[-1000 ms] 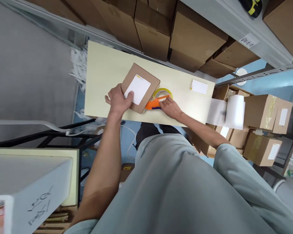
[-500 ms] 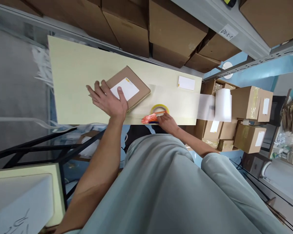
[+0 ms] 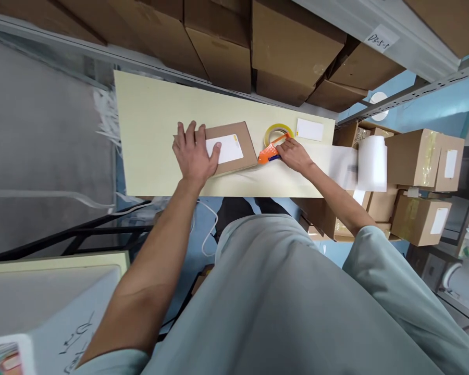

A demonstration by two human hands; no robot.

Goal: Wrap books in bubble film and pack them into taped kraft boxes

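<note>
A flat brown cardboard box (image 3: 234,129) lies on the pale yellow tabletop (image 3: 148,130), a white label (image 3: 230,150) on its upper face. My left hand (image 3: 196,156) rests over the box's left end, fingers spread and thumb reaching onto the label. In my right hand (image 3: 295,155) is an orange tape dispenser (image 3: 266,154), the fingers closed around its handle. It carries a large roll of yellowish tape (image 3: 272,130). The dispenser's front end is at the box's right corner; whether it touches is hard to tell.
Beyond the dispenser lies a small white label pad (image 3: 309,129). A white roll of wrapping sheet (image 3: 372,163) stands off the table's right end, near stacked cartons (image 3: 413,159). Large boxes (image 3: 295,47) on a shelf line the table's far side. A white bin (image 3: 62,307) sits at lower left.
My right hand has brought the tape dispenser away from the near table edge and up to the box's right corner. The box has turned straighter under my left hand.
</note>
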